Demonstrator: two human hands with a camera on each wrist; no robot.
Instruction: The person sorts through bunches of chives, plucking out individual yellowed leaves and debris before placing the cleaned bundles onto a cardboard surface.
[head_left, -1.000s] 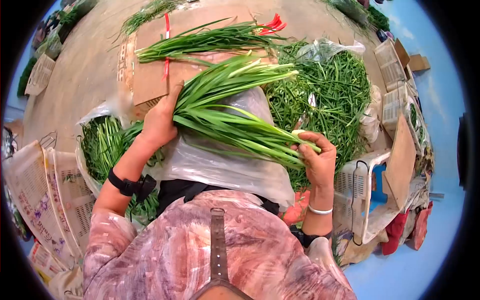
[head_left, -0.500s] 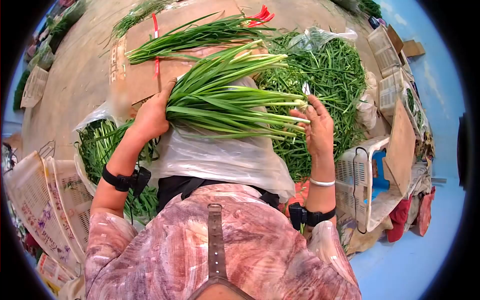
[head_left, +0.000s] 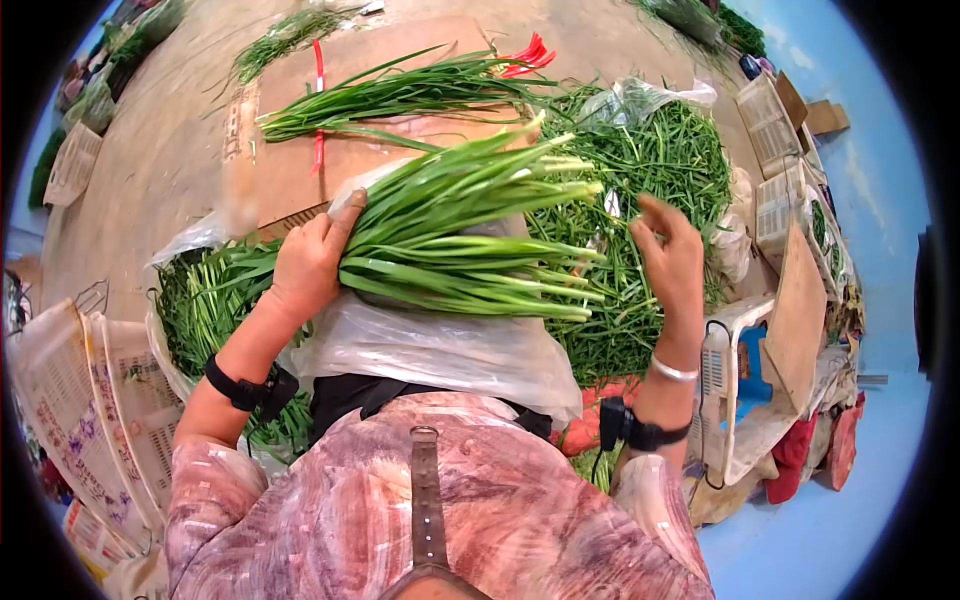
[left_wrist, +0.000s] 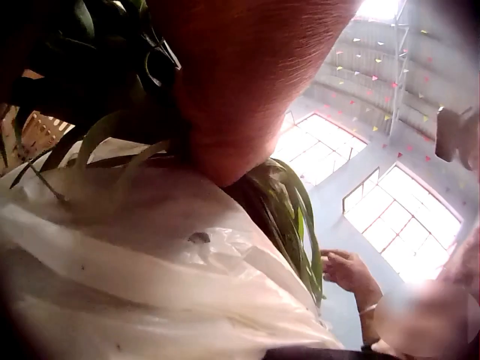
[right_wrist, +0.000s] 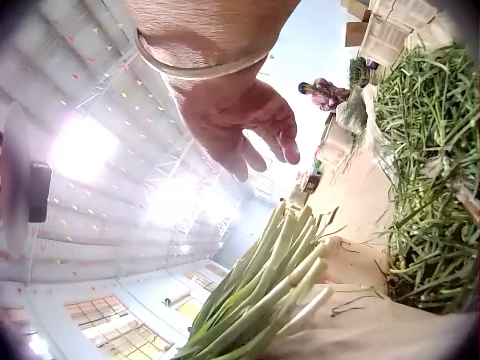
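No readable text, only illegible printing on the cardboard [head_left: 285, 190] and the white crate [head_left: 60, 370] at left

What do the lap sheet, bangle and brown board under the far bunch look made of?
Lap sheet: apparently thin, translucent, glossy plastic, judging by shiny creases. Bangle: probably polished metal, from its silvery sheen. Brown board: likely matte cardboard, given its printed edge.

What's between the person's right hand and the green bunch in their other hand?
Just a gap: the head view shows the right hand apart from the green bunch, with loose greens lying below.
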